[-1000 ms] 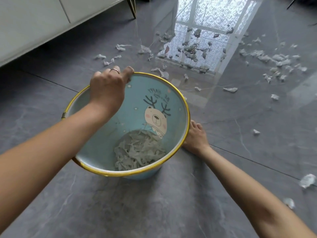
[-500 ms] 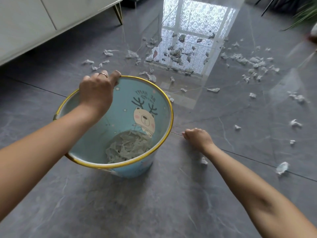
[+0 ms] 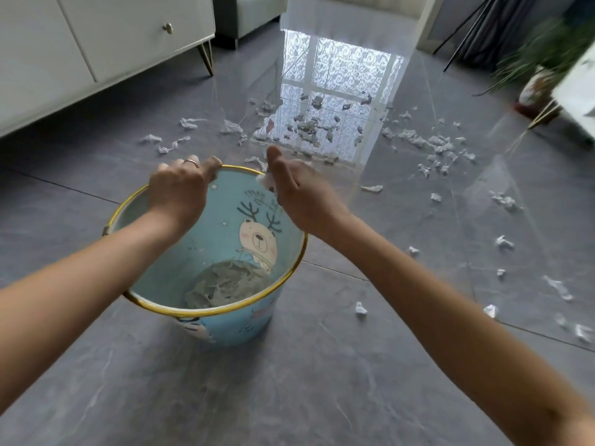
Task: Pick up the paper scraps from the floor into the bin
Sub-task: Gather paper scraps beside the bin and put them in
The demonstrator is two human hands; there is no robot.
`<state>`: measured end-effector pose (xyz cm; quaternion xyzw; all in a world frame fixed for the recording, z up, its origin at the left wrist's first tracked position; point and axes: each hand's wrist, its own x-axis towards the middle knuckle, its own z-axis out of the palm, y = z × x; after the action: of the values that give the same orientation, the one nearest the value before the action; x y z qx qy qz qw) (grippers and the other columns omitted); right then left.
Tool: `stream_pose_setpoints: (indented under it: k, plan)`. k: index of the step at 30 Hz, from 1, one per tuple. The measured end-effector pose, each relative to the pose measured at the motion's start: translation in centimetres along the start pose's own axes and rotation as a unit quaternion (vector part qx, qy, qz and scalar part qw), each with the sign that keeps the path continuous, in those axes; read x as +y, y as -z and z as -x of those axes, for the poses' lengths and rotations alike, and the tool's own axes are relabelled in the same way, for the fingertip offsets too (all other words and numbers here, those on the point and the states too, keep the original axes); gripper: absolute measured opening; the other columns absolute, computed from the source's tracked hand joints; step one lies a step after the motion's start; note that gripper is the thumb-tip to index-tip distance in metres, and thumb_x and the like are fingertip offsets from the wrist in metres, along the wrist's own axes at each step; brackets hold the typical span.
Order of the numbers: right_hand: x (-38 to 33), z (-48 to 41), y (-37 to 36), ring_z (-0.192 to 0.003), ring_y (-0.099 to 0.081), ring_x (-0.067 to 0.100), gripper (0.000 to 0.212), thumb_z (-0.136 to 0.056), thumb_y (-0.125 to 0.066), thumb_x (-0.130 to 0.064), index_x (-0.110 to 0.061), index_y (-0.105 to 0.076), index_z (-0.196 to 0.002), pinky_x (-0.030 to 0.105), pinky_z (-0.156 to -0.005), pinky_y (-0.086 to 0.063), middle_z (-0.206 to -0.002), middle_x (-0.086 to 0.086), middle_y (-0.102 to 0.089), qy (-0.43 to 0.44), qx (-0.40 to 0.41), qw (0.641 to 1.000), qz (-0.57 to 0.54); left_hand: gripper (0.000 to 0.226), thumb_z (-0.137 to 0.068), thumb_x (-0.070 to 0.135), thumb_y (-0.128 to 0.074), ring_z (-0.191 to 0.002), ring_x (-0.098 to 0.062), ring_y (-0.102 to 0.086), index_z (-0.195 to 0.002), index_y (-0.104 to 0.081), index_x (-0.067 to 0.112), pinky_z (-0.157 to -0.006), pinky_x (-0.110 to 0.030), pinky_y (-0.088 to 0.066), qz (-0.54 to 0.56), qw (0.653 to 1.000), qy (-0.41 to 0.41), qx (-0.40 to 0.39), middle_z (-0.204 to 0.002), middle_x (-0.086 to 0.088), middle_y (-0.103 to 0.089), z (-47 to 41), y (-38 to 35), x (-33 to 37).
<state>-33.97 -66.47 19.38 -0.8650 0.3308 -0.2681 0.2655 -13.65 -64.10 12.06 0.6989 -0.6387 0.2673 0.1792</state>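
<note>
A light blue bin with a gold rim and a cartoon reindeer inside stands on the grey floor, with a heap of scraps at its bottom. My left hand, wearing a ring, grips the far rim. My right hand hovers over the bin's far right edge, fingers curled round a white paper scrap. Several more scraps litter the floor beyond and to the right.
A white cabinet on gold legs lines the left side. A grey sofa base stands at the back. A potted plant, a tripod leg and a white table edge are at the far right. Single scraps lie near the bin.
My right hand has lifted from the floor beside the bin with a scrap and moved up over the rim. My left hand keeps its grip on the rim.
</note>
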Motion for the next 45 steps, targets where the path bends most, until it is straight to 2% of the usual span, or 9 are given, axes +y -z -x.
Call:
stream_pose_setpoints:
  k: [5,9,13,16,20,26,33,39,45]
  plan:
    - [-0.1,0.2,0.0,-0.096,-0.059,0.015,0.069,-0.097,-0.013,-0.053,-0.017,-0.072,-0.103,0.024,-0.076,-0.041,-0.110,0.005,-0.068,-0.072,-0.181,0.980,-0.042,0.012,-0.090,0.014,-0.050,-0.049,-0.033,-0.056,-0.093,-0.060,0.009,-0.047,-0.032,-0.039,-0.007,0.999,-0.039,0.003,-0.063,-0.019,-0.054,0.2,0.4,0.3]
    - [2.7,2.4,1.8,-0.079,-0.067,0.014,0.039,-0.093,-0.047,-0.033,0.001,-0.065,-0.104,0.016,-0.076,-0.049,-0.077,-0.001,-0.073,-0.036,0.001,0.952,-0.302,0.004,-0.085,0.006,-0.063,-0.046,-0.033,-0.056,-0.088,-0.060,0.006,-0.046,-0.030,-0.035,-0.005,0.999,-0.035,-0.015,-0.060,-0.020,-0.053,0.2,0.8,0.4]
    - [12.0,8.2,1.3,-0.057,-0.060,0.012,0.011,-0.090,-0.056,-0.012,-0.017,-0.058,-0.080,0.026,-0.062,-0.048,-0.065,0.002,-0.064,-0.213,0.099,0.967,-0.102,0.005,-0.089,0.005,-0.057,-0.050,-0.037,-0.058,-0.091,-0.061,0.004,-0.049,-0.032,-0.034,0.002,0.999,-0.022,-0.036,-0.064,-0.025,-0.055,0.3,1.4,0.6]
    - [18.4,13.0,-1.4,-0.081,-0.063,0.028,0.018,-0.088,-0.057,-0.034,-0.017,-0.054,-0.094,0.032,-0.071,-0.046,-0.089,0.007,-0.065,-0.372,-0.073,0.918,0.117,0.011,-0.093,0.005,-0.051,-0.056,-0.041,-0.059,-0.094,-0.061,0.003,-0.051,-0.033,-0.030,0.014,0.999,-0.014,-0.048,-0.068,-0.028,-0.056,0.1,1.5,1.0]
    - [20.3,16.8,-4.5,-0.099,-0.058,0.033,0.022,-0.095,-0.044,-0.026,-0.015,-0.047,-0.113,0.034,-0.068,-0.038,-0.109,0.012,-0.053,-0.291,-0.192,0.892,0.289,0.010,-0.088,0.003,-0.051,-0.052,-0.040,-0.058,-0.090,-0.061,0.003,-0.052,-0.033,-0.032,0.038,0.997,-0.040,-0.051,-0.064,-0.026,-0.055,-0.2,2.0,3.3]
    - [23.1,22.8,-3.1,-0.047,-0.056,0.024,0.038,-0.043,-0.088,-0.010,-0.014,-0.055,-0.062,0.026,-0.036,-0.038,-0.058,0.004,-0.054,-0.251,-0.101,0.877,0.396,0.010,-0.090,0.006,-0.053,-0.059,-0.040,-0.059,-0.095,-0.062,0.007,-0.053,-0.036,-0.033,0.068,0.993,-0.068,-0.068,-0.072,-0.025,-0.059,-0.4,2.3,8.7]
    - [27.9,30.7,4.9,-0.074,-0.059,0.038,0.022,-0.063,-0.079,-0.007,-0.004,-0.061,-0.075,0.043,-0.061,-0.049,-0.079,0.020,-0.059,-0.383,-0.027,0.837,0.390,0.011,-0.090,0.008,-0.053,-0.055,-0.039,-0.059,-0.096,-0.061,0.009,-0.051,-0.033,-0.032,0.116,0.982,-0.125,-0.086,-0.070,-0.023,-0.058,-1.6,2.9,17.4]
    - [30.1,38.8,8.9,-0.104,-0.051,0.033,0.046,-0.078,-0.048,-0.044,-0.010,-0.051,-0.109,0.041,-0.089,-0.045,-0.108,0.019,-0.058,-0.408,0.129,0.854,0.296,0.015,-0.091,0.005,-0.050,-0.063,-0.040,-0.060,-0.100,-0.062,0.010,-0.057,-0.034,-0.028,0.139,0.977,-0.138,-0.089,-0.077,-0.025,-0.058,-2.9,3.1,24.4]
    - [34.8,44.0,14.2,-0.141,-0.013,0.036,0.077,-0.087,-0.058,-0.036,-0.003,-0.018,-0.145,0.044,-0.114,-0.014,-0.151,0.026,-0.015,-0.645,0.287,0.696,0.133,0.024,-0.090,0.007,-0.039,-0.071,-0.040,-0.061,-0.097,-0.061,0.013,-0.074,-0.041,-0.035,0.144,0.980,-0.124,-0.061,-0.084,-0.026,-0.061,-4.6,1.1,29.8]
